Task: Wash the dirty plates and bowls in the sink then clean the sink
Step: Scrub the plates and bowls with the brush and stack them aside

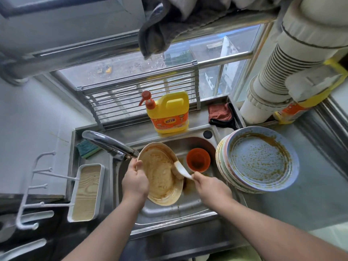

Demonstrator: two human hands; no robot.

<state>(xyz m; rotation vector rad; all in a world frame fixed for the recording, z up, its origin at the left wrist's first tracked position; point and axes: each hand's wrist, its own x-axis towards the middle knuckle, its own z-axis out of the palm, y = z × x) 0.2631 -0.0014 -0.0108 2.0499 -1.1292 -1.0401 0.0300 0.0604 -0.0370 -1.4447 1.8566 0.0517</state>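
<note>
Over sink, just below faucet: beige plate tilted, long axis running from faucet toward near rim, dirty face up-right. Left hand grip clamped on plate's rim; right hand grip pinched on white brush, bristles on plate. Best approach, prob.: firm rim hold, overlapping strokes w/ running water. Orange cup right of plate; dirty stack on desk beyond.
</note>
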